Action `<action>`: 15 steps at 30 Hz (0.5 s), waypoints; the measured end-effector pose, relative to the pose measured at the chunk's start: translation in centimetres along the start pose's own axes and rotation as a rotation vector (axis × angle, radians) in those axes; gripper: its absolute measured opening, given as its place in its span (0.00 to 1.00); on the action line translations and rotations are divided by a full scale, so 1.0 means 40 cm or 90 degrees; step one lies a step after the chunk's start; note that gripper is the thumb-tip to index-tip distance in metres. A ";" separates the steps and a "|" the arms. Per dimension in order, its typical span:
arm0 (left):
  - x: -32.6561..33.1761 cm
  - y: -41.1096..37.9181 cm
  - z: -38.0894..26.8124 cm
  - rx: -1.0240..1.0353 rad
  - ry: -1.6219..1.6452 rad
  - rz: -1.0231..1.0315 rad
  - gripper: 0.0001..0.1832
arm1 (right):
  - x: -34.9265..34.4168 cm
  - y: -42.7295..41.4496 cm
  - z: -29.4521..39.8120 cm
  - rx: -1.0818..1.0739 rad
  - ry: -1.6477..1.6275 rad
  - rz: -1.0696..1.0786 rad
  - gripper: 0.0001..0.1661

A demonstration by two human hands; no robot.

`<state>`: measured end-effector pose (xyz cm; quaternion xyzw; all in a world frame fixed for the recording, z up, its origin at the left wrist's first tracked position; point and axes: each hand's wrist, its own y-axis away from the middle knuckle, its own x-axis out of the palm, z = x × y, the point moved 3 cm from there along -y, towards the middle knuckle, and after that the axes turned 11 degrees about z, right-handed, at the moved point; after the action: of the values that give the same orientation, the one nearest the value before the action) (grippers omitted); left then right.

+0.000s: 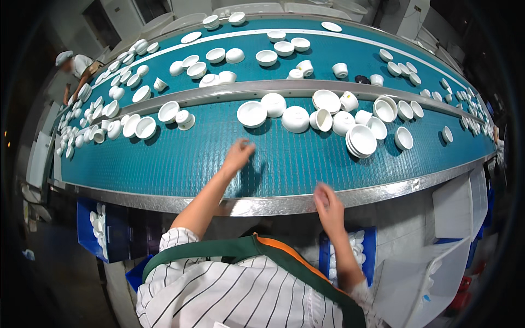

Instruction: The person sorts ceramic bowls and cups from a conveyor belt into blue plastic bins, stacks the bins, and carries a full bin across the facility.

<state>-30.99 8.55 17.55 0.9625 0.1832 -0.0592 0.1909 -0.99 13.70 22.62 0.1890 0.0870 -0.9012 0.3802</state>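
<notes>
My left hand (pixel 239 155) hovers over the teal conveyor belt (pixel 188 164) with its fingers curled and nothing held. The nearest thing to it is a white bowl (pixel 252 114), upright and just beyond. Beside that bowl lie an overturned white bowl (pixel 295 119) and another overturned one (pixel 273 105). My right hand (pixel 329 205) is at the metal front rail (pixel 270 206), empty, fingers loosely bent. Farther in, a stack of white bowls (pixel 361 140) leans on the belt. Near it are a white cup (pixel 321 119) on its side and a single bowl (pixel 403 138).
A metal divider (pixel 262 87) separates the near belt from a farther one bearing more bowls and cups. Blue crates of white dishes stand below, one at left (pixel 90 229) and one at right (pixel 371 250). White bins (pixel 422 279) stand lower right. A person (pixel 82 67) works at far left.
</notes>
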 end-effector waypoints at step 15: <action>-0.260 -0.141 0.194 0.043 -0.163 -0.164 0.15 | 0.287 -0.535 -0.098 -0.278 0.411 0.130 0.44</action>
<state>-43.05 6.94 10.36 0.9215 0.2774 -0.2114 0.1707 -22.62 22.28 14.65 0.3850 0.3724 -0.7131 0.4524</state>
